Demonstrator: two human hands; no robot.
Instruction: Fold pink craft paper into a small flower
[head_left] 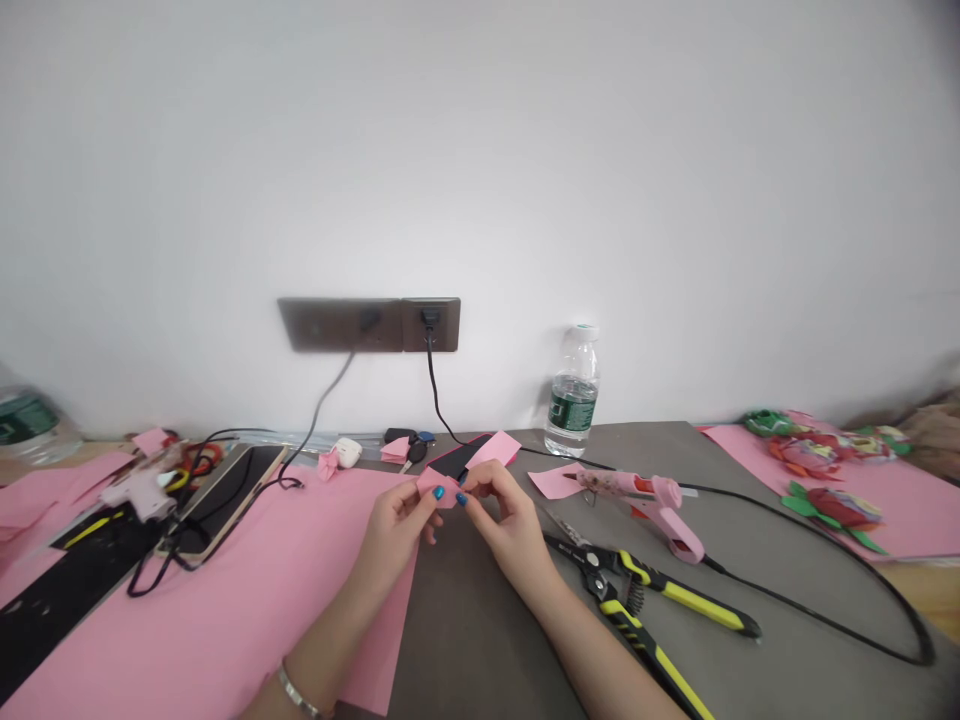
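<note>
A small piece of pink paper is held up over the grey table covering, pinched between both hands. My left hand grips its left part between thumb and fingers. Its right part is pinched by my right hand. Behind them lies a dark phone with a red edge, with a pink paper square over it. Right of my right hand, a pink glue gun lies with its nozzle over another pink paper piece. Wire strippers with yellow and black handles rest near my right forearm.
A water bottle stands against the wall. Black cables run from the wall socket. Paper flowers lie on pink paper at the right. Left are a large pink sheet, a phone, a second glue gun and a white earphone case.
</note>
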